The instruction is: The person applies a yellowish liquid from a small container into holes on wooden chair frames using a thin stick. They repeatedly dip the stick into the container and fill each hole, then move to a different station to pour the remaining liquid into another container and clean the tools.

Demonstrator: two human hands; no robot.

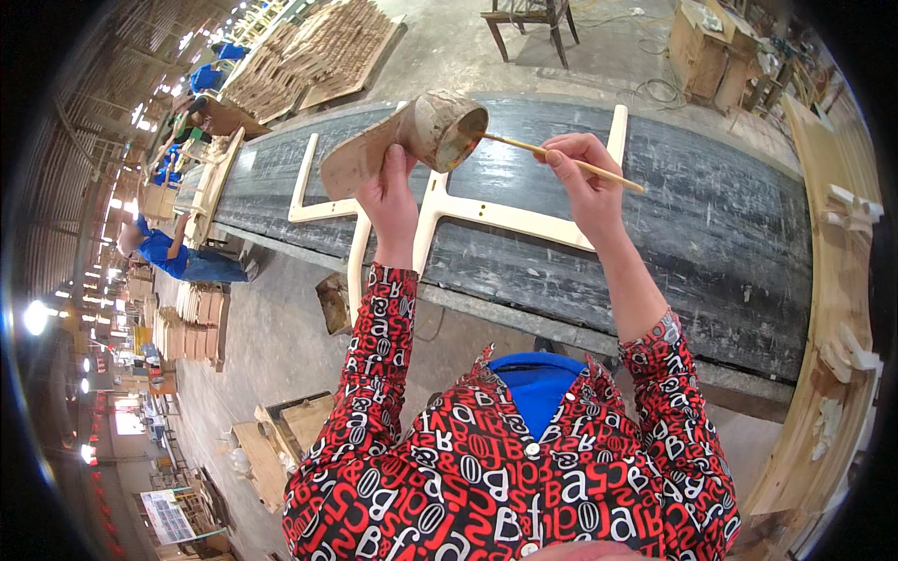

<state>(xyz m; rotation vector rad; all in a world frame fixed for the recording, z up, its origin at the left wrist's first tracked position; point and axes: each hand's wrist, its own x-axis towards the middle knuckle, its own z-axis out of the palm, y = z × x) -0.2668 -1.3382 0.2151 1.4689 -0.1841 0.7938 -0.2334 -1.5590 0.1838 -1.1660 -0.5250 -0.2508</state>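
My left hand (389, 198) grips a flat wooden board (354, 161), its thumb lying along the surface. A paint-smeared pot (432, 131) sits against that board, tilted with its mouth toward the right. Inside the mouth, reddish and greenish smears show. My right hand (589, 182) is closed round a thin wooden brush (613, 177). The brush's far end reaches the pot's mouth, so its tip is hidden. Under both hands, pale wooden frame pieces (510, 217) lie on a dark, scuffed workbench (711, 248); small dark holes dot the nearer frame.
Long pale boards (837, 280) line the right end of the bench. Beyond it stand a dark chair (533, 21) and a wooden box (716, 56). Stacked wood (318, 51) fills the far left. A person in blue (168, 251) works at the left.
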